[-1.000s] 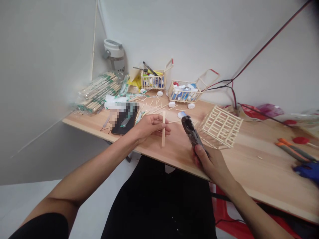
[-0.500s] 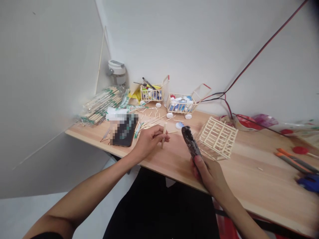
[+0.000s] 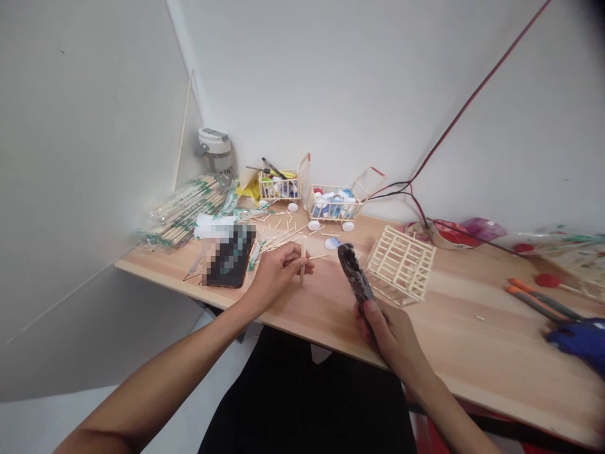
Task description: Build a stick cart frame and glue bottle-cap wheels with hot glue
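Between the fingertips of my left hand [image 3: 282, 271] is a short wooden stick [image 3: 303, 252], held upright just above or on the table [image 3: 312, 309]. My right hand [image 3: 390, 325] is closed around a dark hand tool [image 3: 355, 272], whose head points up and away from me. A stick frame [image 3: 403, 261] with a lattice of bars lies just beyond my right hand. Cut stick pieces [image 3: 283, 236] are scattered past my left hand, and a white and blue disc [image 3: 332, 243] lies beyond the tool's tip.
Two small stick carts [image 3: 280, 189] [image 3: 334, 205] stand by the wall. To the left are a phone [image 3: 231, 258], packaged sticks [image 3: 189, 208] and a lidded cup [image 3: 216, 151]. At the right lie orange-handled pliers [image 3: 539, 299] and a blue tool [image 3: 579, 340]. Cables [image 3: 416, 189] run along the wall.
The whole view has shifted slightly, so most things appear a little lower and further left. Both hands keep their hold on the stick and the tool.
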The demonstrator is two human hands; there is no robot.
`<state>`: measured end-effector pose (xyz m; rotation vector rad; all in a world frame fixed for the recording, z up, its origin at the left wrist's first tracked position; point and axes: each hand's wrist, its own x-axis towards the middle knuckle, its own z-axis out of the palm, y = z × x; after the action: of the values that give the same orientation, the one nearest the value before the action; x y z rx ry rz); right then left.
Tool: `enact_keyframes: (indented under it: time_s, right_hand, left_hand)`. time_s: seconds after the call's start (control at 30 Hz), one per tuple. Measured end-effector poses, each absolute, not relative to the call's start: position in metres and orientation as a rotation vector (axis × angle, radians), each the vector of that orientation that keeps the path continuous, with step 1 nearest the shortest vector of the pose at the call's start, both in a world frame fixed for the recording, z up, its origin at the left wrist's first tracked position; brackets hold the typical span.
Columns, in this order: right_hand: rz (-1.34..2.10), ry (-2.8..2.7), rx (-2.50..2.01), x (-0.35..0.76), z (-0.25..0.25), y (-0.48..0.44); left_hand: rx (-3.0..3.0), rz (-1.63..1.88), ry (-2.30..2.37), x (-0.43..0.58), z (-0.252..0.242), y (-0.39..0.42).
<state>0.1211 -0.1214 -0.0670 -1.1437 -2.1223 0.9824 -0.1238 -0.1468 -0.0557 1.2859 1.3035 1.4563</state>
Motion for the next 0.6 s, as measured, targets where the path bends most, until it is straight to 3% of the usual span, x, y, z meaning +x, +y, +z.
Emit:
enact_keyframes:
  time_s: [0.2,0.4,0.6]
  right_hand:
    - [1.182,-2.018,-1.014,0.146,-0.056,-0.142]
    - [1.366,-1.548,-1.154,0.19,-0.06,-0.163]
    - [1.073,-1.387,-1.244,0.232,-0.059,-0.117]
  left_hand:
    - [1.2,1.525,1.246,-0.121,-0.046,-0.132]
    - [1.157,1.518,1.133,-0.107,-0.033,-0.11]
    - [1.139,1.475,1.077,-0.084,-0.026,-0.079]
